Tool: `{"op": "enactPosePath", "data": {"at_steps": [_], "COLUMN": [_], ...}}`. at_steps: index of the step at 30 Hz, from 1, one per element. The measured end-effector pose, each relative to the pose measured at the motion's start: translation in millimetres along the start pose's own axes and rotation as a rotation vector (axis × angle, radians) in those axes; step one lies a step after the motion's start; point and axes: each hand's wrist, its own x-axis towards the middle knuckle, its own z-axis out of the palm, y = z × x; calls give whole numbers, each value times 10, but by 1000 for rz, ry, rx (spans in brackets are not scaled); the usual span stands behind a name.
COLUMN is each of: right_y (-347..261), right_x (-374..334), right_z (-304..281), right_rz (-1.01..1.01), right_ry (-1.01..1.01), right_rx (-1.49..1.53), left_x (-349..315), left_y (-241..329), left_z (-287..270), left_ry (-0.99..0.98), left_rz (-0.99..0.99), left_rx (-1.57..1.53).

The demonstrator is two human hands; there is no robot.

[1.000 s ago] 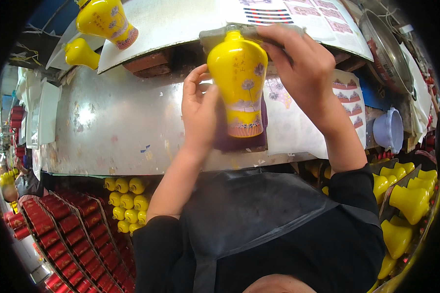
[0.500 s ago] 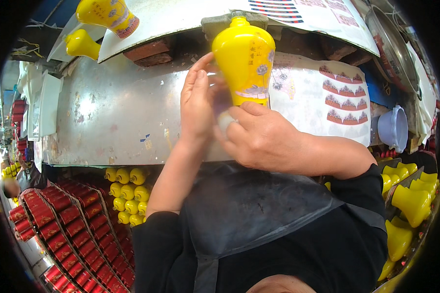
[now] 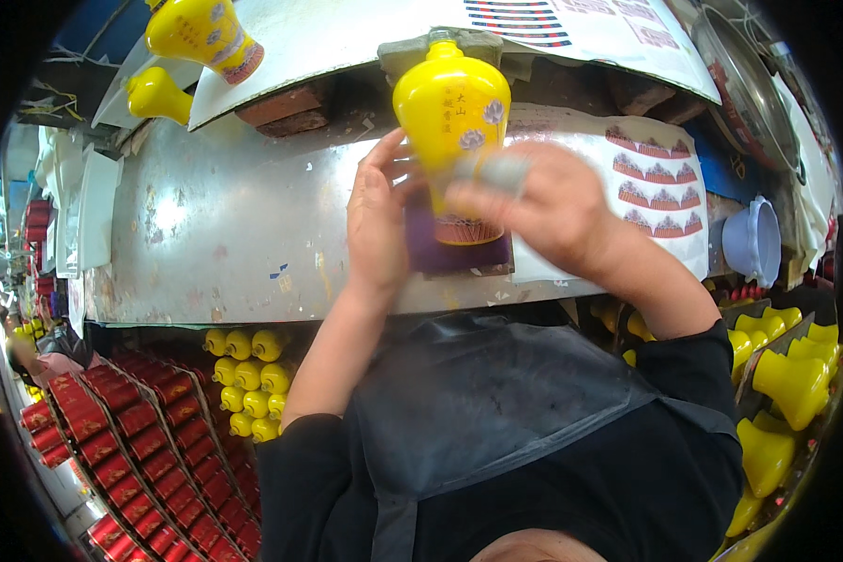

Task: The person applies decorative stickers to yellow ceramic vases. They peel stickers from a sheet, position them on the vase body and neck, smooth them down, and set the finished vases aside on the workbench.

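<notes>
A yellow vase-shaped bottle [image 3: 451,103] with a small flower decal stands on a purple pad [image 3: 423,251] on the metal table [image 3: 206,234]. My left hand [image 3: 377,220] lies flat against the bottle's left side, fingers stretched up along it. My right hand [image 3: 545,208] is blurred with motion; it covers the bottle's lower right front, with grey wraps on two fingers. Whether it grips the bottle is unclear. The bottle's neck points toward a grey block [image 3: 440,49] at the table's far edge.
Sheets of printed decals [image 3: 660,173] lie right of the bottle, beside a lilac bowl [image 3: 754,239] and a metal pan [image 3: 740,56]. Two more yellow bottles [image 3: 201,33] lie top left. Yellow bottles [image 3: 248,375], red cans [image 3: 140,440] and more yellow bottles [image 3: 796,375] sit below.
My right hand came down from the top of the bottle to its lower part, then slid to the right across it. My left hand stayed on the bottle's side.
</notes>
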Motion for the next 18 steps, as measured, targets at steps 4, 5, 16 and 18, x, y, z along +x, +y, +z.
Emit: {"op": "enactPosePath", "data": {"at_steps": [4, 5, 16, 18], "right_y": [13, 83, 179, 293], "right_x": [-211, -234, -369, -287], "right_z": [-7, -23, 148, 149], "right_rz": [136, 239, 376, 365], "right_ry": [-96, -51, 139, 259], "right_rx": [78, -123, -82, -169], "left_x": [128, 158, 526, 533], "left_y": [66, 78, 20, -32], "left_z": [141, 206, 278, 263], "left_ry": [18, 25, -64, -74], "left_rz": [66, 49, -246, -209], "left_rx": [143, 140, -272, -289]}}
